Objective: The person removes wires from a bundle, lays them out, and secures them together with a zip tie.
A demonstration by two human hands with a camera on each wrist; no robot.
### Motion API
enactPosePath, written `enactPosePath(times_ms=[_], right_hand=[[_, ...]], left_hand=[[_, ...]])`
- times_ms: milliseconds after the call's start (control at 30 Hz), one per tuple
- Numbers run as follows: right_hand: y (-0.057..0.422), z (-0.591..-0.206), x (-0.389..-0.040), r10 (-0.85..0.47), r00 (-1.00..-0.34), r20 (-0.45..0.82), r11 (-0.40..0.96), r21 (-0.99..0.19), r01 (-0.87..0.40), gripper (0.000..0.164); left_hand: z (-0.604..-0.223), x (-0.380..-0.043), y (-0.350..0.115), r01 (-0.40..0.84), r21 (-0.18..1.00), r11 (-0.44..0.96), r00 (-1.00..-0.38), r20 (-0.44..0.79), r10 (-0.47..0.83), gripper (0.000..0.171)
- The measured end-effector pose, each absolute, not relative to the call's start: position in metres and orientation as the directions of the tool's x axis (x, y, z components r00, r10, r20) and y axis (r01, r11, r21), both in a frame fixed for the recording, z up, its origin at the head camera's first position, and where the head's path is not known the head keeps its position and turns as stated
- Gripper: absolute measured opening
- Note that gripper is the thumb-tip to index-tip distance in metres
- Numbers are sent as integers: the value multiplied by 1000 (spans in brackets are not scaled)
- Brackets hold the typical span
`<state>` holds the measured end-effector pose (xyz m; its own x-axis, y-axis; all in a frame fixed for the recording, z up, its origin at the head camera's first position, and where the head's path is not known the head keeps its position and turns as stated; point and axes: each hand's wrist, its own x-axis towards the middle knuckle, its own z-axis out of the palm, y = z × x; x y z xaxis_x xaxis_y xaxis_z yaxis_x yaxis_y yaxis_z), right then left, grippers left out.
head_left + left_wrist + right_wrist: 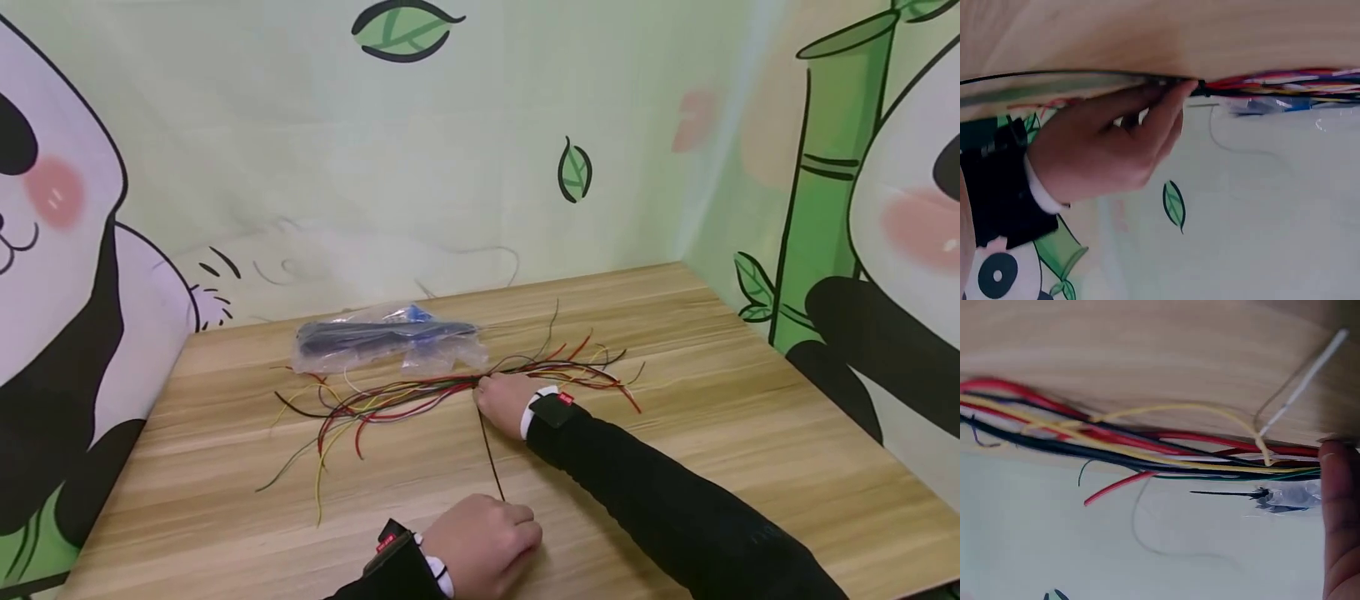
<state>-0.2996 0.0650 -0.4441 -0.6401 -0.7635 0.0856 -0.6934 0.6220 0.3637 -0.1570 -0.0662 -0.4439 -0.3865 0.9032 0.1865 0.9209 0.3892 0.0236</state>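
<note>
A bundle of thin wires [405, 392], red, black, yellow, white and green, lies across the table with its ends fanned out on both sides. My right hand [506, 402] pinches the bundle near its middle, where a black cable tie [491, 457] goes round it. In the left wrist view the fingertips of the right hand [1110, 140] sit right beside the tie's small head [1202, 87]. From there the tie's tail runs toward me to my left hand [483, 542], whose curled fingers grip its end, hidden under them. The right wrist view shows one right-hand finger [1338, 512] against the wires [1210, 450].
Behind the wires lies a clear plastic bag [390, 337] with a bunch of dark, thin strips inside. The wooden table [187, 450] backs onto a wall covering [480, 167] printed with pandas, leaves and bamboo. Loose wire ends stick out toward the front left.
</note>
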Motion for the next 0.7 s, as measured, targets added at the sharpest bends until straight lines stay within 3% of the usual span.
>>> enactPosePath(times_ms=[167, 400, 567, 700], right_hand=[[70, -443, -294, -735, -675, 57, 658, 300, -691, 23], [81, -432, -288, -689, -719, 91, 724, 132, -677, 30], [111, -415, -284, -619, -731, 288, 762, -7, -648, 28], [151, -397, -280, -518, -730, 445, 773, -122, -623, 26]], left_hand=[[-452, -159, -63, 913, 82, 400, -407, 131, 904, 9], [-451, -160, -69, 906, 131, 402, -422, 309, 852, 24], [-436, -165, -86, 881, 83, 466, -434, 537, 724, 30], [-411, -173, -127, 811, 48, 583, -461, 667, 586, 37]])
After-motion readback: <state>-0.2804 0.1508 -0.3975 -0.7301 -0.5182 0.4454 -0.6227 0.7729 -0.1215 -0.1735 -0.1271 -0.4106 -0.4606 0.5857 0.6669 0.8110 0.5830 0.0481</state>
